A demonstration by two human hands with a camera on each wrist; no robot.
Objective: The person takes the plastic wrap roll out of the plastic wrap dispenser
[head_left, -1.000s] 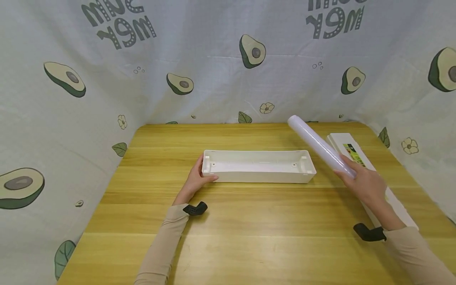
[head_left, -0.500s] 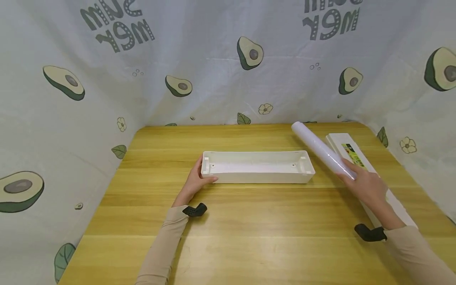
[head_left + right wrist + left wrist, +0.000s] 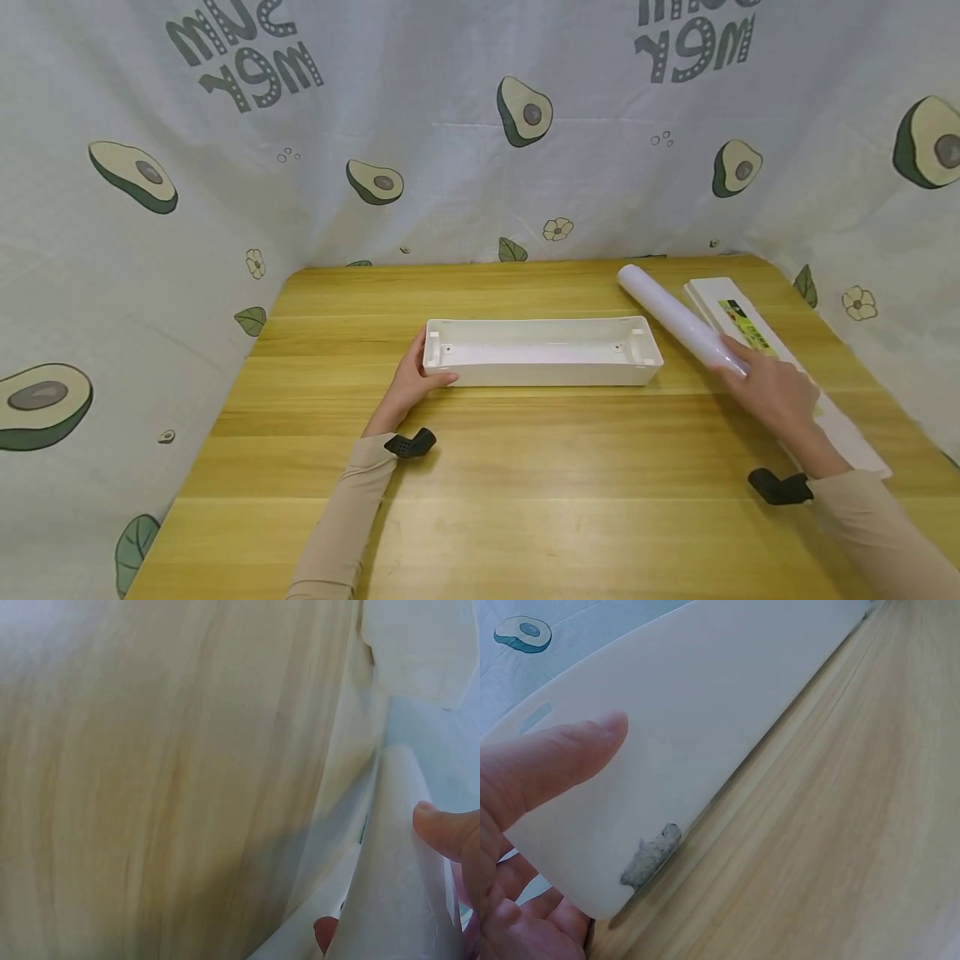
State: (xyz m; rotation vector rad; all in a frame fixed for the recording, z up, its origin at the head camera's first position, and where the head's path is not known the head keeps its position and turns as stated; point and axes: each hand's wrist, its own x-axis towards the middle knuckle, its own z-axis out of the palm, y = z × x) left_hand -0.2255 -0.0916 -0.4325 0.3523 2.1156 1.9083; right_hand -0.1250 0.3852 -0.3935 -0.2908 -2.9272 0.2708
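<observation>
A long white open-topped box [image 3: 543, 374] stands crosswise on the table. My left hand [image 3: 408, 383] grips its left end, with the thumb [image 3: 574, 754] on the front wall and the other fingers behind the end. In the left wrist view, a grey patch shows low on that wall. My right hand [image 3: 776, 398] holds the near end of a roll of clear plastic wrap [image 3: 667, 311], its thumb [image 3: 450, 832] lying along the side. The roll slants away to the left, its far end to the right of and beyond the box.
A long flat white piece [image 3: 843, 429] with a green and yellow label [image 3: 746, 327] lies at the right, partly under my right hand and forearm. Behind the wooden table [image 3: 525, 492] hangs a cloth [image 3: 450, 75] printed with avocados.
The roll's far end has dropped lower and slightly to the right. The near end of the flat white piece has shifted a little right. My left hand and the box have stayed put.
</observation>
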